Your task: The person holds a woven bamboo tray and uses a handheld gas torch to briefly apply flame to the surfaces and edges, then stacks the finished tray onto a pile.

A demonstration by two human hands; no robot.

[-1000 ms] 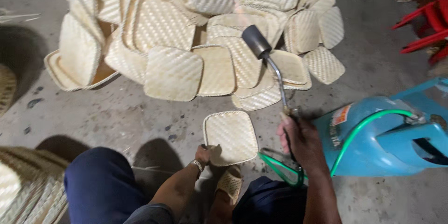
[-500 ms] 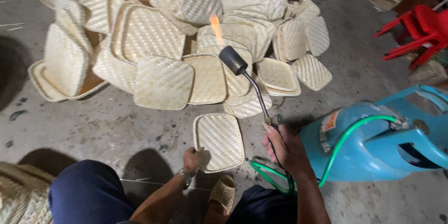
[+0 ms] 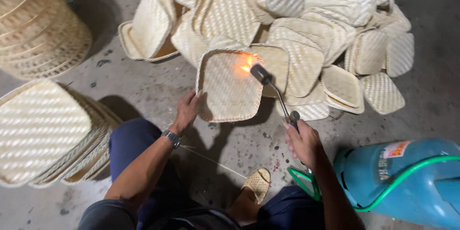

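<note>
My left hand (image 3: 186, 112) grips the lower left edge of a square woven bamboo tray (image 3: 229, 85) and holds it tilted up from the concrete floor. My right hand (image 3: 303, 140) is closed on the handle of a gas torch (image 3: 275, 91). The torch's dark nozzle points at the tray's upper right corner, where an orange flame (image 3: 245, 62) licks the weave. A green hose (image 3: 306, 184) runs from the torch toward a blue gas cylinder (image 3: 402, 177) lying at my right.
A heap of similar woven trays (image 3: 297, 14) covers the floor beyond the held tray. Stacks of woven trays (image 3: 43, 129) stand at my left, with round woven baskets (image 3: 38, 33) behind them. My sandalled foot (image 3: 256, 184) rests below the tray.
My left hand has lifted the tray off the floor and tilted it up. The torch has swung down from the heap, and its flame now touches the tray's upper right corner.
</note>
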